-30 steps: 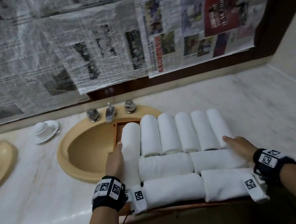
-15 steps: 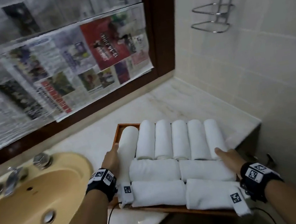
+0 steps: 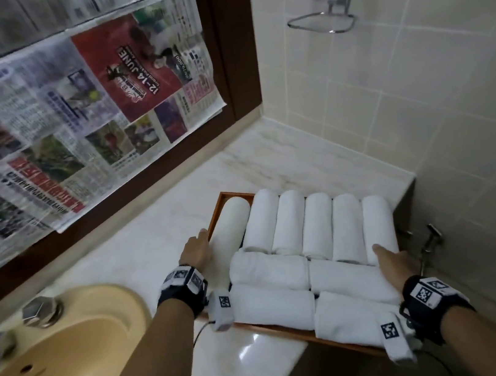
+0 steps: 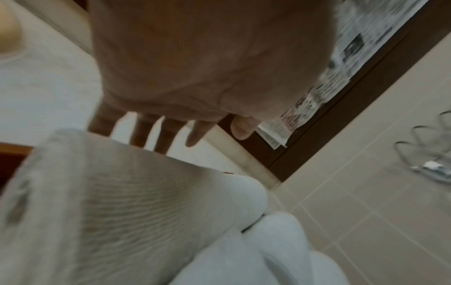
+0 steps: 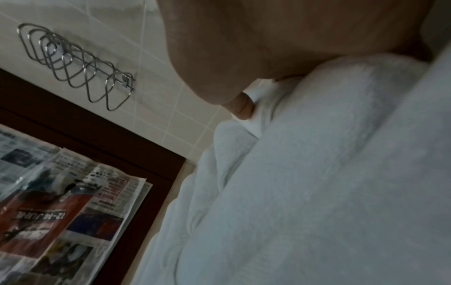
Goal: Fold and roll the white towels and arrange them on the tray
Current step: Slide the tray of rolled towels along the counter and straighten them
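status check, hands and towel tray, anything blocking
Left hand open, flat on the tray's left side. Right hand open against the right-end towels. Tray full of rolls. Nothing in the way.

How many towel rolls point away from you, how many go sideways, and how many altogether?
Rolled towels pointing away: 6
Rolled towels lying sideways: 4
Total on the tray: 10

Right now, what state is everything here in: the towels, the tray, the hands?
Towels: rolled, packed side by side.
Tray: full, overhanging the counter's front edge.
Left hand: fingers straight, against the tray's left side.
Right hand: resting on the right-hand rolls.
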The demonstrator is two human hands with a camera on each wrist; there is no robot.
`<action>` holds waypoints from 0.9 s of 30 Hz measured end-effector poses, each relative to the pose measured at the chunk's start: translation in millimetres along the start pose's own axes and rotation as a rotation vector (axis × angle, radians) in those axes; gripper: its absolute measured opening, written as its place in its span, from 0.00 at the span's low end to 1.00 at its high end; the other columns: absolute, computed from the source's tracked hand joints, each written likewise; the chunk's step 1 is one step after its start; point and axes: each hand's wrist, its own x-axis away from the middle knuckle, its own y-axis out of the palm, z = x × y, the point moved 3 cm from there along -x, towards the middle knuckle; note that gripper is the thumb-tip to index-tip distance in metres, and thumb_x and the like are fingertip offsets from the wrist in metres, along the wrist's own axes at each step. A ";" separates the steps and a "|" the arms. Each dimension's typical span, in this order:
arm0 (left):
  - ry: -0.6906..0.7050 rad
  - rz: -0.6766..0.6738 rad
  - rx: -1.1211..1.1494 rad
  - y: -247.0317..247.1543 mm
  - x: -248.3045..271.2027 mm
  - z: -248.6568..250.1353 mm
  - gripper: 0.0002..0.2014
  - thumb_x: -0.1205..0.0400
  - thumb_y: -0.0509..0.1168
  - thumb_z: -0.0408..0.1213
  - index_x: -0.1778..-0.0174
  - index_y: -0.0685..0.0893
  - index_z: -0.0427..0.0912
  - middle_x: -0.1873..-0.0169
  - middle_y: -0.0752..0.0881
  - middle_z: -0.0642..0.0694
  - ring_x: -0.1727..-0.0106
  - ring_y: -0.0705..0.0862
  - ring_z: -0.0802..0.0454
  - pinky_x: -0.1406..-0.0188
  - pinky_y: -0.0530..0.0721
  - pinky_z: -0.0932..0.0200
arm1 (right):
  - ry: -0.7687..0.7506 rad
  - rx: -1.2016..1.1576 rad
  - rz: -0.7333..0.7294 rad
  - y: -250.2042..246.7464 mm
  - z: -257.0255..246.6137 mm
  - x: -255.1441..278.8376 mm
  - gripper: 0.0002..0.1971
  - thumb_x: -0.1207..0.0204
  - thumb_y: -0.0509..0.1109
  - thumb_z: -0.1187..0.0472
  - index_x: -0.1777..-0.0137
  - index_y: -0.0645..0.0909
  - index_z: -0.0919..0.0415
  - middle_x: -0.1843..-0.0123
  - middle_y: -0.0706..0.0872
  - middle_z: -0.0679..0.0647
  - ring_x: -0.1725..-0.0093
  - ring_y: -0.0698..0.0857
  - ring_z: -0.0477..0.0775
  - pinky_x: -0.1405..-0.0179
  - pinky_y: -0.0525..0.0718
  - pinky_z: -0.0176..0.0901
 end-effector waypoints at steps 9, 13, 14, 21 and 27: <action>-0.189 0.076 -0.282 9.5 50.6 -71.8 0.28 0.09 0.44 0.55 0.15 0.60 0.45 0.21 0.65 0.32 0.23 0.64 0.30 0.19 0.61 0.38 | -0.028 0.039 0.111 5.6 -16.9 4.1 0.30 0.16 0.66 0.52 0.25 0.71 0.77 0.28 0.79 0.73 0.34 0.82 0.72 0.41 0.79 0.52; -0.232 0.082 -0.191 5.2 35.7 -47.5 0.33 0.10 0.41 0.60 0.15 0.62 0.41 0.20 0.67 0.33 0.21 0.65 0.33 0.19 0.61 0.41 | -0.047 0.065 0.138 5.6 -34.3 3.1 0.25 0.15 0.63 0.59 0.25 0.71 0.79 0.27 0.78 0.75 0.32 0.80 0.73 0.47 0.72 0.46; -0.229 0.088 -0.181 5.6 30.5 -40.0 0.33 0.10 0.41 0.59 0.15 0.63 0.41 0.21 0.67 0.34 0.22 0.65 0.33 0.20 0.62 0.42 | -0.040 0.075 0.133 6.2 -39.2 1.4 0.25 0.14 0.62 0.59 0.26 0.71 0.80 0.27 0.77 0.75 0.32 0.80 0.73 0.49 0.70 0.47; -0.289 0.216 -0.082 17.8 -29.2 13.8 0.36 0.15 0.48 0.64 0.22 0.72 0.39 0.26 0.70 0.32 0.26 0.69 0.33 0.23 0.66 0.39 | -0.071 0.089 0.119 20.5 -82.3 -37.0 0.28 0.16 0.63 0.55 0.25 0.71 0.79 0.27 0.77 0.75 0.32 0.79 0.74 0.42 0.76 0.51; -0.232 0.247 -0.107 32.9 -92.9 82.0 0.38 0.16 0.47 0.66 0.22 0.73 0.39 0.27 0.69 0.33 0.27 0.70 0.31 0.25 0.67 0.36 | -0.110 0.026 0.071 29.3 -128.2 -97.7 0.27 0.15 0.60 0.59 0.22 0.64 0.77 0.24 0.73 0.75 0.30 0.77 0.74 0.36 0.76 0.56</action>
